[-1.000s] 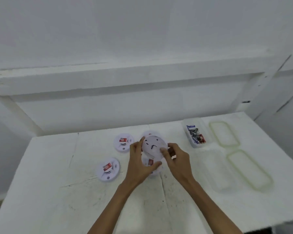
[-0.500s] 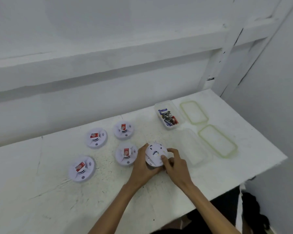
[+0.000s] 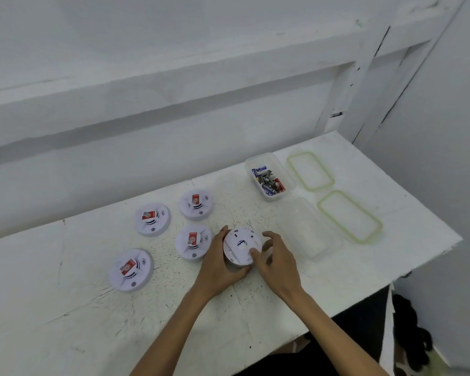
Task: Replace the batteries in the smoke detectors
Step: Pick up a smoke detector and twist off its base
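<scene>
Both hands on one upturned smoke detector, set to open its back.

The white table (image 3: 65, 308) keeps everything in reach. At the right lie an empty clear tub (image 3: 314, 232) and two green-rimmed lids (image 3: 350, 216), taken off, I judge, for quick access. Four waiting detectors (image 3: 193, 242) lie face up at the left. In the near middle is the smoke detector (image 3: 242, 245), back up. My left hand (image 3: 217, 267) curls its fingers round the left rim to steady it. My right hand (image 3: 278, 264) hooks the right rim, thumb pressing the back plate. The batteries (image 3: 269, 181) sit in a far tub. The red labels and battery print are too small to read.
</scene>
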Tool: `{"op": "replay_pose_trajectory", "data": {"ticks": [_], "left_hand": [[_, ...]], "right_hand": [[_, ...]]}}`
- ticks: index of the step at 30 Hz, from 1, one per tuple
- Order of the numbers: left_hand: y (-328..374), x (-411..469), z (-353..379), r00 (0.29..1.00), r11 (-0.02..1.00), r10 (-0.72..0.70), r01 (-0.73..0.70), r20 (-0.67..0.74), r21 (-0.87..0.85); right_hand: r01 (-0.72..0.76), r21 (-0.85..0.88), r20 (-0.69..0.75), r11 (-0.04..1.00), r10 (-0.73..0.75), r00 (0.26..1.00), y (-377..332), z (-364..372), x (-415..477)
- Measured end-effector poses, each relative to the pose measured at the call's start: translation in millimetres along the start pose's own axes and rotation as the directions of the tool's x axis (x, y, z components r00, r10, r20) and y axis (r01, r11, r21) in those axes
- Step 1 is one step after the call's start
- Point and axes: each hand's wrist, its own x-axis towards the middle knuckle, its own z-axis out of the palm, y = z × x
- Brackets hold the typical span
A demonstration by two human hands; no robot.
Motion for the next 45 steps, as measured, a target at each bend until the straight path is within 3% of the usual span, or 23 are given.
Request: {"op": "replay_pose_trajectory", "data": {"ticks": [5, 18, 22, 27, 34, 41, 45], "left_hand": [[6.1, -3.8, 2.5, 1.000, 0.999, 0.017, -0.018, -0.026, -0.030], [6.9, -3.5, -2.0, 0.999, 0.996, 0.047, -0.045, 0.028, -0.072], [7.0, -2.2, -1.1, 1.000, 0.992, 0.022, -0.022, 0.002, -0.127], [8.4, -1.5, -3.4, 0.998, 0.996, 0.055, -0.057, -0.022, -0.076], [11.4, -2.7, -6.9, 0.999, 0.990, 0.045, -0.041, 0.029, -0.132], [-4.1, -1.2, -12.6, 0.994, 0.997, 0.033, -0.026, 0.101, -0.069], [-1.2, -0.3, -13.0, 0.995, 0.993, 0.039, -0.028, 0.097, -0.114]], "right_hand": [[0.101, -0.089, -0.019, 0.991, -0.103, 0.995, -10.0, 10.8, -3.3], [0.106, -0.072, 0.006, 0.992, -0.106, 0.994, -17.0, 23.7, -4.7], [0.102, -0.082, 0.019, 0.991, -0.100, 0.995, -18.4, 23.7, -5.3], [0.115, -0.098, 0.021, 0.989, -0.113, 0.993, -23.8, 26.6, -3.9], [0.092, -0.076, 0.106, 0.993, -0.084, 0.991, -26.2, 22.2, 2.3], [0.018, -0.056, 0.220, 0.998, -0.005, 0.976, -30.4, 14.0, 12.9], [0.101, -0.214, 0.237, 0.972, -0.049, 0.970, -33.7, 11.1, 18.5]]}}
